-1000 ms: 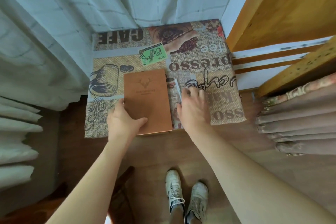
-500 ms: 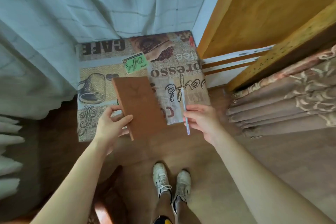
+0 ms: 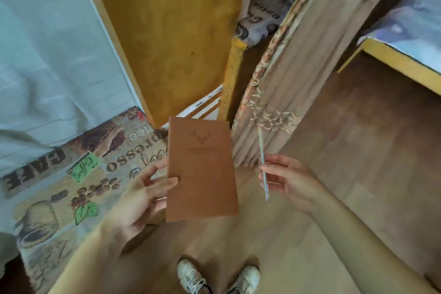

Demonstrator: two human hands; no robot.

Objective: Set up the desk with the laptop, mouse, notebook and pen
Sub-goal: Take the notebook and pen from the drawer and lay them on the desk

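Note:
My left hand (image 3: 140,194) grips a brown notebook (image 3: 201,169) with a stamped deer head by its left edge, holding it flat in the air above the floor. My right hand (image 3: 290,180) pinches a thin pale blue pen (image 3: 263,164) that points up and away from me. Both things are off the coffee-print cloth (image 3: 71,188) at the lower left. No laptop, mouse or desk top shows clearly.
A yellow wooden panel (image 3: 167,31) stands ahead, with a beige patterned curtain (image 3: 286,93) to its right. A yellow-edged surface (image 3: 393,59) lies at the far right. White drapery (image 3: 47,55) hangs at the left. My white shoes (image 3: 191,277) stand on the wooden floor.
Both hands lifted the notebook and pen off the cloth and swung right. The view turned right, so the cloth slid to the lower left and the curtain and yellow-edged surface came in.

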